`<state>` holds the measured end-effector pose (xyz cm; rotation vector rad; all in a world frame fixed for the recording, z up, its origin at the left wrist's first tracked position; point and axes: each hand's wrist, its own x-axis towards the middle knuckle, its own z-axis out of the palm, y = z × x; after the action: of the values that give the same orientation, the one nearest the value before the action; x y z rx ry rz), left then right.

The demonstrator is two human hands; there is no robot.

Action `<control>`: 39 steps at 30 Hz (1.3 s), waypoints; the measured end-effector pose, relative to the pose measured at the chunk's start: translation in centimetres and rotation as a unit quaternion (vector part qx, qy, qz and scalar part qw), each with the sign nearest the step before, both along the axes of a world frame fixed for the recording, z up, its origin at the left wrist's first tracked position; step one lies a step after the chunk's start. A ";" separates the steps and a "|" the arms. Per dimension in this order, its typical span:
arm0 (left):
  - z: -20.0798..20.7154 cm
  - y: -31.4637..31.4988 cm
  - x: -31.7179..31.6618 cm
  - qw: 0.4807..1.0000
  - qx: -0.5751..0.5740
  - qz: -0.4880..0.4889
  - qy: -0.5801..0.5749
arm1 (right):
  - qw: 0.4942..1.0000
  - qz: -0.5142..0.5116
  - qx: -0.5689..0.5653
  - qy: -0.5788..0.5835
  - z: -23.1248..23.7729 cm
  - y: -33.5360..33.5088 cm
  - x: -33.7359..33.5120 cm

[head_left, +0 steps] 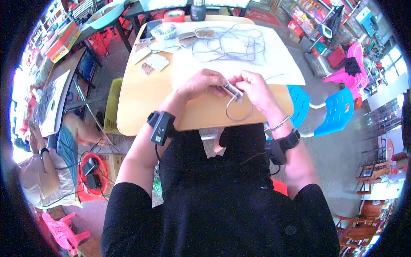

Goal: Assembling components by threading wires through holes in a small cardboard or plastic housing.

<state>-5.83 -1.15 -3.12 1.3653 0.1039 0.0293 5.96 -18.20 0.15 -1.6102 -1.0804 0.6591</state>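
Both my hands meet over the near part of the table. My left hand (204, 82) is closed on a small greyish rectangular piece (233, 91), whose exact kind I cannot make out. The fingers of my right hand (253, 88) are bent and pinched at its other side. A thin grey cord (227, 112) loops down from the piece and curves back up by my right hand. Farther off, a tangle of the same grey cord (231, 47) lies on a white sheet (278, 64).
Pale flat pieces (157, 62) lie on the wooden table (141, 105) at left. At its far side stand a tape roll (174, 16) and a dark bottle (198, 10). Blue chairs (336, 112) are at right. Another person (51, 171) sits at left.
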 end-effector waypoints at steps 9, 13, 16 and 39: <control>0.4 0.1 0.6 1.000 -0.009 0.009 0.029 | 0.965 -0.121 0.022 -0.234 -0.2 0.7 -0.8; 0.3 -0.4 0.3 1.000 -0.025 -0.020 0.000 | 0.987 -0.079 -0.007 -0.141 0.3 0.4 -0.6; 0.1 0.0 0.5 0.999 -0.018 -0.037 -0.001 | 0.992 -0.053 -0.007 -0.111 0.5 0.4 -0.2; 0.6 -0.2 -0.1 0.996 -0.087 0.013 -0.033 | 0.960 -0.237 -0.031 -0.143 -2.7 -4.3 -2.3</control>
<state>-5.95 -1.33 -2.50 1.1883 0.0666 0.0861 3.69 -22.53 -2.57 -1.9704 -0.8277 0.1438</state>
